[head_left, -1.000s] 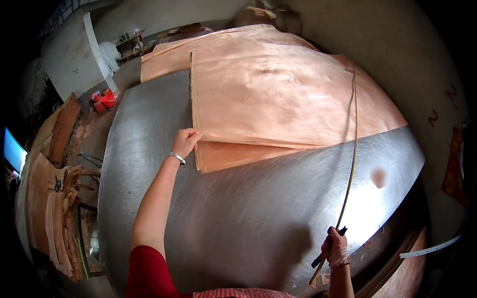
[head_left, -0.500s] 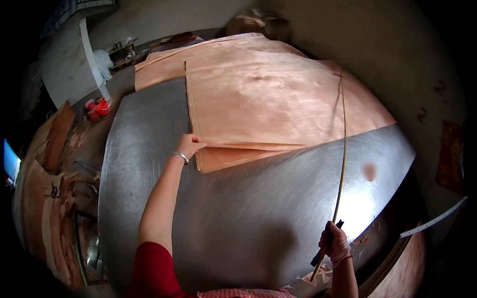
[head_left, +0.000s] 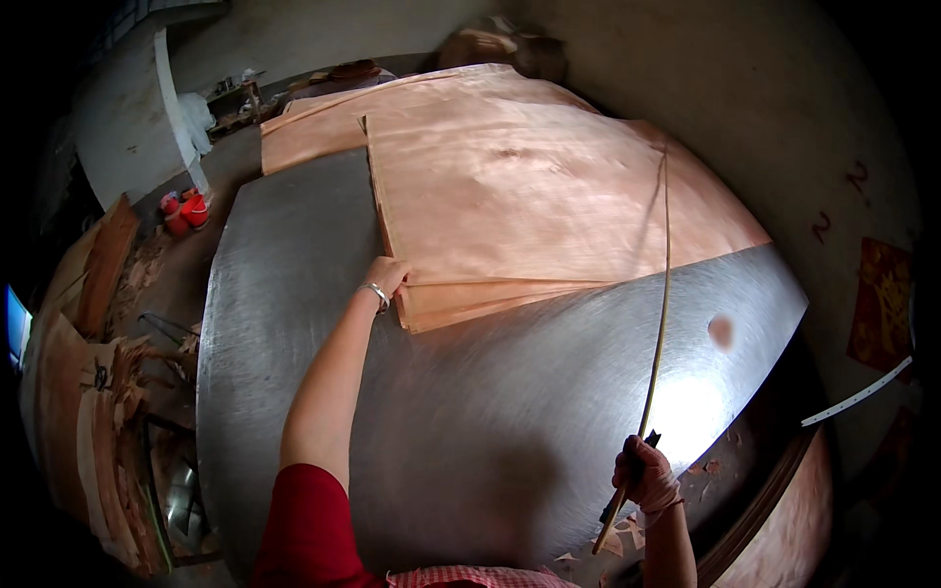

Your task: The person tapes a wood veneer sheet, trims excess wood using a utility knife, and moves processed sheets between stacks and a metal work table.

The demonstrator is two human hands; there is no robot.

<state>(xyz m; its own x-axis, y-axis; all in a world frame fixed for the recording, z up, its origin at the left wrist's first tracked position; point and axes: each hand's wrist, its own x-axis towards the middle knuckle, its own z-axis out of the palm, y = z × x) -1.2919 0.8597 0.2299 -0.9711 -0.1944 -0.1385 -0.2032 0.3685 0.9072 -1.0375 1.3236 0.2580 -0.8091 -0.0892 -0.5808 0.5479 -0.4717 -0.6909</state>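
A stack of thin reddish wood veneer sheets (head_left: 529, 186) covers the far part of a large grey metal-topped table (head_left: 470, 412). My left hand (head_left: 390, 273), with a silver bracelet at the wrist, grips the near left corner of the top veneer sheet. Below that corner, the near edges of lower sheets (head_left: 461, 306) fan out. My right hand (head_left: 647, 474) is closed around a long thin stick (head_left: 662, 323) at the table's near right edge. The stick's far tip reaches over the veneer. Something dark, its kind unclear, is also in this hand.
Veneer scraps (head_left: 113, 421) pile up at the left, with red buckets (head_left: 186, 213) on the floor beyond. A wall (head_left: 725, 88) stands behind and right of the table. A white perforated strip (head_left: 858, 394) juts in at the right. Veneer bits (head_left: 622, 537) lie by the near edge.
My left hand has moved slightly right and up with the sheet corner. The gap between the sheet edges has narrowed. My right hand and the stick have shifted a little left.
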